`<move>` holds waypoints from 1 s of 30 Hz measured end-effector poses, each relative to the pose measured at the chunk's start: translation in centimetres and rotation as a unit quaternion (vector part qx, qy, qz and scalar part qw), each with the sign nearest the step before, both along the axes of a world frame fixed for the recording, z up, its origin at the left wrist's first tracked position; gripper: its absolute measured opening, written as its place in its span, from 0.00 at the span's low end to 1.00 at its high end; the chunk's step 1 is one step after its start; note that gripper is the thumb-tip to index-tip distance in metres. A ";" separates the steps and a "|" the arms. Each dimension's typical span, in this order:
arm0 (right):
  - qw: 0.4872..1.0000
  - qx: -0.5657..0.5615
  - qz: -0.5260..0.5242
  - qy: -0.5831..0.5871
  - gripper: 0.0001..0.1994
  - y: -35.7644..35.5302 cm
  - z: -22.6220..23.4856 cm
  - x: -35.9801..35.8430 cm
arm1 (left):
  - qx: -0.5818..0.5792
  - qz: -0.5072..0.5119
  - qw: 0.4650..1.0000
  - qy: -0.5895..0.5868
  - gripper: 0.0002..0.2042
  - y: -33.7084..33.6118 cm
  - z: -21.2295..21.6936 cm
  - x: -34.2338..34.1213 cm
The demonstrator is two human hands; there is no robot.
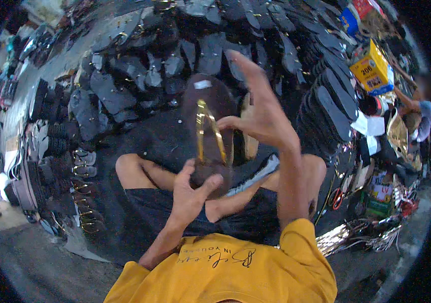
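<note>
Sits cross-legged in a yellow shirt (240,262) and dark shorts (147,199). Grips the heel end of a dark brown sandal (208,151) in the left hand (190,197), with the thumb laid over the top of the heel and the fingers at its left edge, partly covering that end. Holds the sandal up in front of the lap, with the toe pointing away and gold straps (200,129) meeting in a point toward a small white label (202,84) near the toe. Has the right hand (268,118) just beside the sandal, on its right, with the fingers stretched out and spread well away from the thumb. Has that thumb's tip by the strap; cannot tell, for blur, whether touching. Partly hides a beige thing (250,146) behind the right hand; cannot tell its kind. Has small sandals (84,158) at left, near stacked dark footwear (36,171), and a heap of shiny strips (344,237) at right. Faces a close-packed row of soles (326,116) to the right and, ahead, a crowded spread of dark footwear. Has, beyond the row, a yellow box (369,70) and another person (425,126) near the rim.
</note>
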State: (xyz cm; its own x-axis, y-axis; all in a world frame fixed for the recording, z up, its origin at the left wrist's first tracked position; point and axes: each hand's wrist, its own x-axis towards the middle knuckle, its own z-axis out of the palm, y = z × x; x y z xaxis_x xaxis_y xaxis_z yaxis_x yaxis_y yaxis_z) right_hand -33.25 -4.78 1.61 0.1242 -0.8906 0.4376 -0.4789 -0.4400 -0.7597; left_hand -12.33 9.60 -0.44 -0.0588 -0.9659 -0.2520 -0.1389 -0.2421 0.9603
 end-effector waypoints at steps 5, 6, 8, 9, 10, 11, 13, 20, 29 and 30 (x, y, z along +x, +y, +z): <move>0.929 0.264 0.057 -0.254 0.25 10.5 -3.0 3.7 | -0.168 0.087 0.971 -0.144 0.33 -1.4 -2.8 -1.9; 0.956 0.219 0.038 -0.191 0.30 11.6 -3.6 5.4 | -0.220 0.045 0.958 -0.179 0.36 -1.7 -3.5 -2.1; 0.920 0.273 -0.038 -0.280 0.34 11.5 -4.4 6.4 | -0.329 -0.019 0.912 -0.245 0.43 -2.3 -4.9 -2.1; 0.913 0.285 -0.037 -0.290 0.35 11.2 -4.3 5.8 | -0.303 -0.058 0.926 -0.219 0.44 -2.2 -3.9 -0.9; 0.906 0.298 -0.036 -0.300 0.36 10.9 -4.2 4.8 | -0.237 -0.052 0.961 -0.130 0.47 -2.0 -2.7 0.1; 0.899 0.306 -0.028 -0.312 0.39 10.9 -4.5 4.2 | -0.170 -0.032 0.984 -0.039 0.51 -1.8 -1.4 1.1; 0.867 0.314 0.019 -0.387 0.41 10.7 -3.3 3.8 | -0.091 0.058 0.989 0.104 0.30 -2.2 -1.3 2.3; 0.895 0.311 0.050 -0.316 0.33 11.3 -4.6 4.2 | 0.107 0.042 0.906 0.407 0.21 -2.5 -1.8 1.5; 0.807 0.408 0.028 -0.427 0.24 13.1 -6.2 4.8 | -0.268 0.137 0.925 -0.234 0.15 -0.7 -2.1 0.3; 0.845 0.385 0.009 -0.372 0.24 12.9 -6.5 5.5 | -0.287 0.134 0.919 -0.233 0.15 -0.6 -2.2 0.3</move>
State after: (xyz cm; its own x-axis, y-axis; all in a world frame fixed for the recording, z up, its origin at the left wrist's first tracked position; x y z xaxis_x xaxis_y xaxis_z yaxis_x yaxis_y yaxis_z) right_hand -27.75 8.17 -4.88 0.0869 -0.9478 -0.3069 0.2592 0.3190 -0.9116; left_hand -12.02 9.03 -2.65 0.1865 -0.9118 0.3659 -0.5772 0.1997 0.7918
